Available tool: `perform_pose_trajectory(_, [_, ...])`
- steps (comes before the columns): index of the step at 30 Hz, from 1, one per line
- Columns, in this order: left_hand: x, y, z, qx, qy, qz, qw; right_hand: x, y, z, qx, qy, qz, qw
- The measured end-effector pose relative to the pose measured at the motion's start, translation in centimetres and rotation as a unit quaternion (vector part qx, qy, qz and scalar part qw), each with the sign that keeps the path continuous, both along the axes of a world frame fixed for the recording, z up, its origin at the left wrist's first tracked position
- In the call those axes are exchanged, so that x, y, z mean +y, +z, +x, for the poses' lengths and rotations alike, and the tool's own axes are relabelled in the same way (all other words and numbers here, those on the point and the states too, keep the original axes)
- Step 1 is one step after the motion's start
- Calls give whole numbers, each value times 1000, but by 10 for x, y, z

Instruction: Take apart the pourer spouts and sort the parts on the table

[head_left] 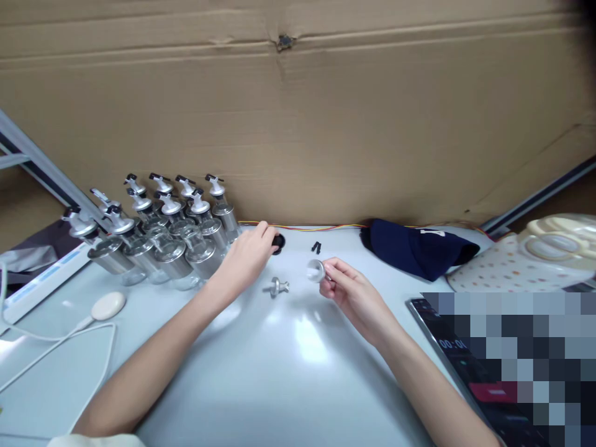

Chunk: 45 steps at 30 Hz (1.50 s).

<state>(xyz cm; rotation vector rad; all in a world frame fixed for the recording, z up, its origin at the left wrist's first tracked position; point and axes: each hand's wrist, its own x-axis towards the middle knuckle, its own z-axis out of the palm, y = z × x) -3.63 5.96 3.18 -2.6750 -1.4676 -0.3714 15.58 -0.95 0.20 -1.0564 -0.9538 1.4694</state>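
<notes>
My left hand (250,252) reaches to the back of the table, fingers curled at a small black round part (279,243). The fingertips partly cover that part, which seems pinched at its edge. In my right hand (352,288) is a silver metal pourer cap (315,271), gripped between thumb and fingers, its hollow round side facing me. On the table between the hands lies a silver pourer top (278,287) on its side. Two or so small black pieces (316,248) lie behind the held cap.
Several glass bottles with steel bands and pourers (172,248) crowd the left. A white charging puck (108,305) trails a cable. At right are a navy cap (414,248), a spotted bag (498,267) with tape rolls and a tablet-like screen (447,354). Cardboard (326,136) stands behind.
</notes>
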Motion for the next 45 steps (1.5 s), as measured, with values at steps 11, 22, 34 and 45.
perform_pose_trajectory(11, [17, -42, 2, 95, 42, -59, 993, 2, -12, 4, -332, 134, 45, 932])
perform_pose_trajectory(22, [17, -32, -10, 100, 36, -76, 991, -4, -22, -2, -405, 177, 23, 897])
perform_pose_trajectory(34, [12, -28, -6, 64, 62, -94, 992, -3, -23, -4, -439, 149, 75, 883])
perform_pose_trajectory(45, [-17, -4, -4, 66, -99, -221, 968, -6, -22, -8, -429, 179, 109, 879])
